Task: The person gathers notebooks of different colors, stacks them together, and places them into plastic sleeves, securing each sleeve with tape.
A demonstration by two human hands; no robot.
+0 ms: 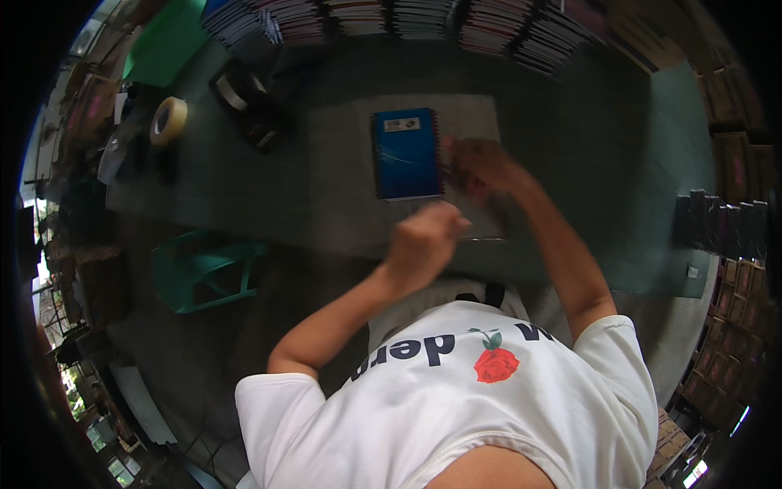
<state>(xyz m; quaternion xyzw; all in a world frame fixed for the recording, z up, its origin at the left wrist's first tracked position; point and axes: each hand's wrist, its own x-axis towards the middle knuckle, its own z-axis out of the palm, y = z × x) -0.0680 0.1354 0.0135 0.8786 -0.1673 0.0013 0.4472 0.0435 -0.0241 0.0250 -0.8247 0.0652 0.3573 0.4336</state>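
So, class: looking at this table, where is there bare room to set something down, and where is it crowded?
Free patches: the dark tabletop between the roll of tape and the blue spiral notebook, and the stretch right of the right hand, toward the dark stack. Crowded: the far edge, lined with stacked booklets, and around the tape dispenser.

Motion blur is smearing both the left hand [425, 236] and the right hand [482, 165], so neither grip is readable, and the right hand is hiding the blue notebook's [406, 153] spiral edge by the desk [570, 138] middle.
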